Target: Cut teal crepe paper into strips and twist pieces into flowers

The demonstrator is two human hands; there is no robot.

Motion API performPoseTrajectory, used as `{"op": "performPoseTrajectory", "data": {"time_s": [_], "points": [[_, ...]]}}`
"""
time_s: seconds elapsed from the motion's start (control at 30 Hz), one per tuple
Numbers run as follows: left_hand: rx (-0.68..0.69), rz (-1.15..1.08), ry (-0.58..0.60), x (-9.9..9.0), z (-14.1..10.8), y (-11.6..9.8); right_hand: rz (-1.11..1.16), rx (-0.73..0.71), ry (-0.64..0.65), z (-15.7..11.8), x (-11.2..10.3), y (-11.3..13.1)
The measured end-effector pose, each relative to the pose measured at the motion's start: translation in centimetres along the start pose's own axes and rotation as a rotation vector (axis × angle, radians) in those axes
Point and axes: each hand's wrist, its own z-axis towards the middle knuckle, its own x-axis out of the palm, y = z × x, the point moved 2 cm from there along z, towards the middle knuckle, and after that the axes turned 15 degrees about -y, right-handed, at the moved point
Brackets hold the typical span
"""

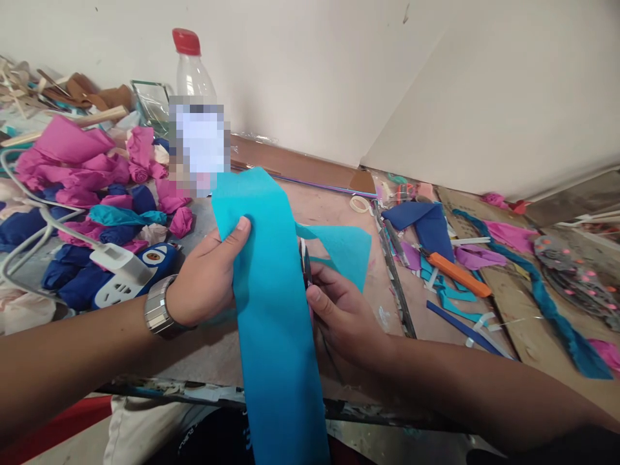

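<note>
Blue strip: the long, flat, matte blue strip (276,290) runs between my hands, over the surface (208,358) and down past its near edge, with a folded, angular top.
Left hand: my left hand (206,281) is closed on the blue strip, thumb flat on its face; I wear a shiny segmented metal watch band (159,307).
Right hand: my right hand (346,313) grips dark-bladed scissors (305,261), partly hidden, at the strip's right edge.
Behind the strip: a thinner-looking teal piece (346,248) spreads into a wide, pointed end.
Left side: crumpled pink bundles (72,161) and dark blue rolls lie around a blue-and-white power strip (140,274) with a cartoon eye and a white plug.
Right side: an orange-handled cutter (458,274) lies among blue and teal scraps.
Bottle: clear, curved plastic bottle (194,77), ribbed red cap; its label area is blurred out.
Writing: small white letters on dark cloth (208,439) below are only partly visible.
</note>
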Motion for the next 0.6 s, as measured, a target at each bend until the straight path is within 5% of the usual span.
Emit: {"op": "performPoseTrajectory", "data": {"time_s": [0.33, 0.47, 0.6], "points": [[0.052, 0.005, -0.173, -0.2, 0.5, -0.5, -0.015, -0.212, 0.103, -1.1, -0.5, 0.9], [0.087, 0.019, -0.186, -0.2, 0.5, -0.9, -0.067, -0.223, 0.433, -2.0, -0.2, 1.6], [0.063, -0.005, -0.064, 0.0, 0.4, -0.9, -0.379, -0.201, 0.805, -2.8, 0.5, 2.7]]}}
